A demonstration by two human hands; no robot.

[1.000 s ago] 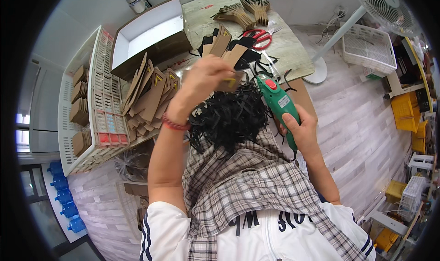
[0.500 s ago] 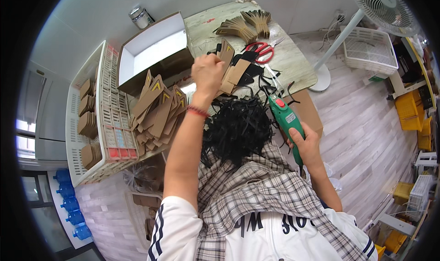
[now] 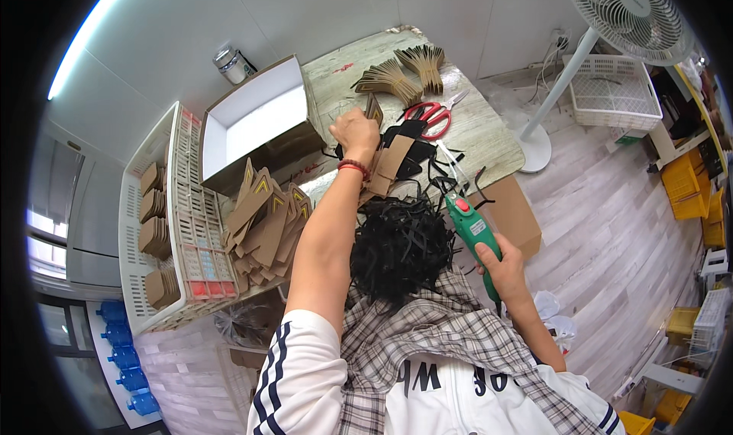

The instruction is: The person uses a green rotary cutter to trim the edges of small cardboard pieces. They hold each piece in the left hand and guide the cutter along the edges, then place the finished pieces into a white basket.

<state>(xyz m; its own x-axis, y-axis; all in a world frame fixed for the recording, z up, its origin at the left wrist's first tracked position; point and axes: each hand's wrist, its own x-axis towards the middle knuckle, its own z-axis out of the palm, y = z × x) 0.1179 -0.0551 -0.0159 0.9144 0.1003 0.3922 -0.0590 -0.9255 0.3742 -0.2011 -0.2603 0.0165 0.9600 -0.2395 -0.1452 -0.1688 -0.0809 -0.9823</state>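
Cardboard piece point(image 3: 374, 108), small and brown, is pinched in the left hand point(image 3: 356, 132) over the worn table point(image 3: 489, 133), mostly hidden behind the fingers; the right hand point(image 3: 500, 265) grips a green glue gun point(image 3: 473, 232) beside a black strap heap point(image 3: 402, 248) on the lap. Around lie red scissors point(image 3: 431, 116), 2 cardboard fans point(image 3: 405, 72), a white-lined box point(image 3: 256, 126), a crate point(image 3: 172, 221), a pedestal fan point(image 3: 611, 11) cut off at the rim, and wood-look flooring point(image 3: 611, 229).

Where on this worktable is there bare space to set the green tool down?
Bare tabletop shows right of the red scissors, and a strip between the open box and fanned cardboard stacks. Around the left hand, black pieces and cardboard crowd everything.
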